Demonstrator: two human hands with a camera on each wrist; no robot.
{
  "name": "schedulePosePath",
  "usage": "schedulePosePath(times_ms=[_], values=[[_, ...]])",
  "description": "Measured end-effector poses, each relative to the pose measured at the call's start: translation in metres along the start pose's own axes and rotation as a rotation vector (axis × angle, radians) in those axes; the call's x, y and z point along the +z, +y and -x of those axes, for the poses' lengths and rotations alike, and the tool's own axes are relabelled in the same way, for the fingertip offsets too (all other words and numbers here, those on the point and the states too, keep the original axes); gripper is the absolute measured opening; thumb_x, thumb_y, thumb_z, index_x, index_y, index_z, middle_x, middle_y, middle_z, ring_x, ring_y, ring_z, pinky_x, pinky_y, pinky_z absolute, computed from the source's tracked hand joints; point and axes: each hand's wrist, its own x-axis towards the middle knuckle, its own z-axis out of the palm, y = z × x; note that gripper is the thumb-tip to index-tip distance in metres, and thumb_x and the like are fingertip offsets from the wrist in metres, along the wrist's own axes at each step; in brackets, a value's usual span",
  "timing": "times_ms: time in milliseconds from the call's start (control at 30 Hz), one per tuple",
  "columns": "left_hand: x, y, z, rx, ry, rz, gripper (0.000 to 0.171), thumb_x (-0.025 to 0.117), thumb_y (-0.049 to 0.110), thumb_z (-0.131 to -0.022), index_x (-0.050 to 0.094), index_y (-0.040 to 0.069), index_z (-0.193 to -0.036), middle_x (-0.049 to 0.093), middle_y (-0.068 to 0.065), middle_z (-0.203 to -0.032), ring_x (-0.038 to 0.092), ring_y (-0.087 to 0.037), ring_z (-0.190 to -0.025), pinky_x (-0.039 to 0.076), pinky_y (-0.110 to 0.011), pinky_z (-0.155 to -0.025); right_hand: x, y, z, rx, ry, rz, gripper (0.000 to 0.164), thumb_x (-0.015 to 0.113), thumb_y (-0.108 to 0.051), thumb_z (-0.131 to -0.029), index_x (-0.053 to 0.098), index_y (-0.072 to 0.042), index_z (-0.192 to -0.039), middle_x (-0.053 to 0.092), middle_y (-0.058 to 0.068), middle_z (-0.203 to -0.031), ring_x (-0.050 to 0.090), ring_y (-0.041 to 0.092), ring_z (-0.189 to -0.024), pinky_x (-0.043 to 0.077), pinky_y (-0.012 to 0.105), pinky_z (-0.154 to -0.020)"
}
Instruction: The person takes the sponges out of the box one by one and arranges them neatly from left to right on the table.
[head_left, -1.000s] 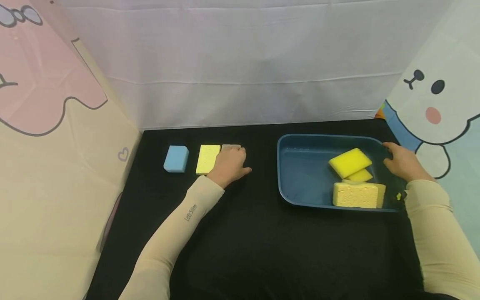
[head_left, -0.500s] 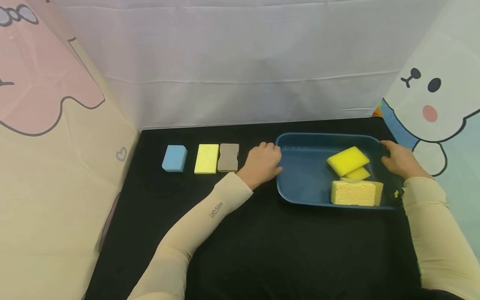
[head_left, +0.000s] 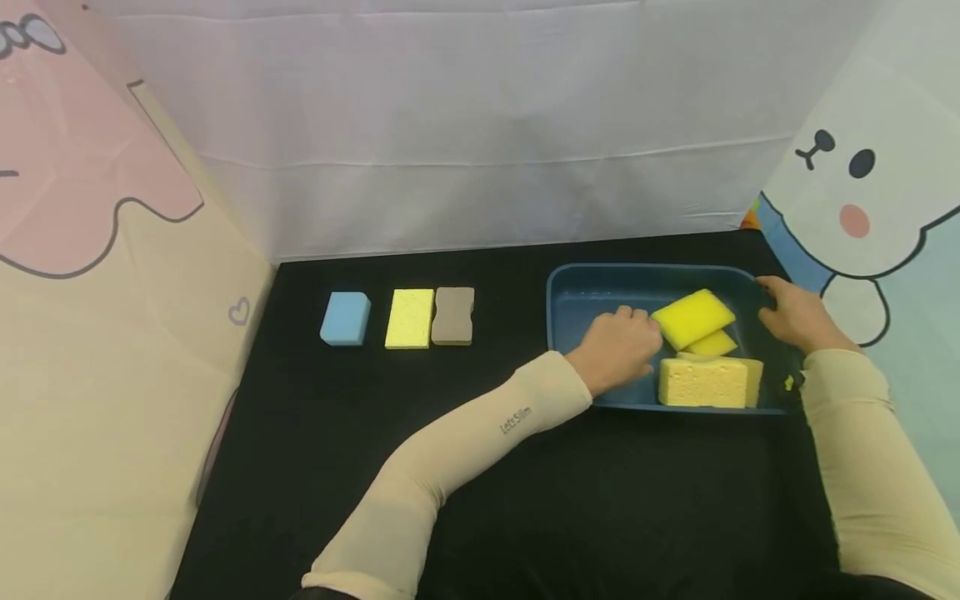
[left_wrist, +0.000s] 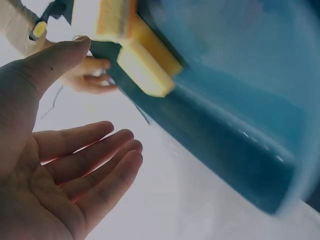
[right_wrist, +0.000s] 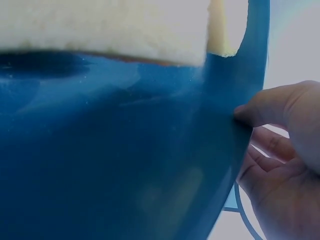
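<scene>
My left hand point(head_left: 617, 348) is over the left part of a blue tray point(head_left: 600, 398). In the left wrist view its palm point(left_wrist: 35, 200) shows bare, with the thumb apart from loosely bent fingers and nothing held. At the tray's right end my right hand point(head_left: 799, 317) grips the rim. The right wrist view has that thumb point(right_wrist: 255, 110) inside the wall and the fingers outside. Between the hands, a bright yellow sponge point(head_left: 693, 319) leans over another yellow sponge point(head_left: 714, 342). In front of them a thick pale yellow sponge point(head_left: 702, 383) stands on edge, another behind it partly hidden.
Left of the tray a blue sponge point(head_left: 345, 318), a flat yellow sponge point(head_left: 409, 319) and a grey-brown sponge with notched sides point(head_left: 453, 317) lie in a row on the black table point(head_left: 525, 517). White cloth point(head_left: 480, 125) hangs behind, and printed cartoon sheets flank both sides.
My left hand has left the grey-brown sponge, which lies uncovered, and moved right past the tray's left rim to over the tray. The right hand keeps its place at the rim.
</scene>
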Motion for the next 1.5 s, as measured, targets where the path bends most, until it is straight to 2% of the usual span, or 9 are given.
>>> schedulePosePath(times_ms=[233,300,433,533,833,967,1133,1300,1500], values=[[-0.007,0.035,-0.02,0.084,-0.099,0.017,0.028,0.061,0.038,-0.098,0.07,0.019,-0.116,0.066,0.003,-0.103,0.057,-0.011,-0.082,0.05,-0.021,-0.058,-0.004,-0.005,0.001,0.006,0.006,-0.002,0.056,0.048,0.0,-0.09,0.031,0.018,-0.141,0.038,0.048,-0.13,0.038,0.065,-0.116,0.031,0.072,-0.096],[-0.007,0.042,-0.024,0.104,-0.117,0.039,0.019,0.058,0.03,-0.1,0.071,0.022,-0.111,0.065,0.005,-0.099,0.056,-0.01,-0.078,0.049,-0.021,-0.057,-0.004,-0.006,0.002,0.011,0.004,-0.004,0.056,0.048,0.0,-0.09,0.031,0.017,-0.141,0.038,0.048,-0.13,0.038,0.065,-0.116,0.031,0.072,-0.096],[-0.004,0.054,-0.03,0.148,-0.16,0.082,0.017,0.054,0.02,-0.103,0.07,0.027,-0.1,0.06,0.009,-0.087,0.048,-0.008,-0.069,0.047,-0.02,-0.056,-0.004,-0.006,0.002,0.024,0.014,-0.003,0.056,0.048,-0.001,-0.09,0.031,0.016,-0.141,0.038,0.047,-0.13,0.038,0.064,-0.117,0.031,0.072,-0.096],[-0.002,0.059,-0.034,0.173,-0.189,0.091,0.015,0.056,0.021,-0.103,0.069,0.029,-0.101,0.059,0.01,-0.086,0.049,-0.007,-0.069,0.048,-0.02,-0.058,-0.004,-0.007,0.003,0.015,0.025,-0.003,0.056,0.049,-0.001,-0.09,0.032,0.016,-0.14,0.039,0.047,-0.129,0.039,0.064,-0.116,0.032,0.071,-0.096],[0.003,0.065,-0.036,0.194,-0.194,0.093,0.016,0.057,0.019,-0.103,0.07,0.028,-0.102,0.061,0.01,-0.087,0.051,-0.007,-0.072,0.049,-0.02,-0.062,0.0,-0.005,0.002,0.019,0.035,-0.002,0.056,0.049,0.0,-0.09,0.032,0.017,-0.14,0.041,0.048,-0.128,0.04,0.064,-0.116,0.033,0.071,-0.095],[0.004,0.065,-0.04,0.181,-0.246,0.089,0.018,0.055,0.019,-0.104,0.07,0.027,-0.102,0.059,0.008,-0.088,0.05,-0.008,-0.073,0.048,-0.019,-0.063,0.0,-0.004,0.002,0.011,0.041,-0.003,0.056,0.05,0.001,-0.089,0.033,0.017,-0.14,0.041,0.048,-0.127,0.041,0.064,-0.115,0.034,0.071,-0.095],[0.005,0.065,-0.044,0.164,-0.287,0.057,0.021,0.051,0.022,-0.105,0.07,0.028,-0.111,0.061,0.005,-0.099,0.051,-0.009,-0.079,0.049,-0.021,-0.067,0.0,-0.007,0.003,0.03,0.029,-0.01,0.056,0.05,0.0,-0.09,0.032,0.017,-0.141,0.041,0.047,-0.128,0.042,0.063,-0.115,0.034,0.071,-0.094],[0.007,0.061,-0.044,0.169,-0.257,0.022,0.024,0.05,0.022,-0.105,0.07,0.024,-0.119,0.063,0.003,-0.103,0.054,-0.011,-0.083,0.051,-0.023,-0.07,0.001,-0.01,0.003,0.09,-0.007,-0.026,0.057,0.048,0.0,-0.094,0.027,0.016,-0.145,0.036,0.046,-0.134,0.037,0.063,-0.12,0.032,0.071,-0.098],[0.013,0.062,-0.049,0.185,-0.214,0.049,0.022,0.052,0.019,-0.104,0.072,0.024,-0.112,0.065,0.006,-0.096,0.055,-0.009,-0.078,0.051,-0.021,-0.069,0.002,-0.007,0.002,0.083,0.003,-0.036,0.058,0.047,0.0,-0.094,0.027,0.015,-0.145,0.036,0.045,-0.135,0.037,0.062,-0.12,0.032,0.071,-0.097]])
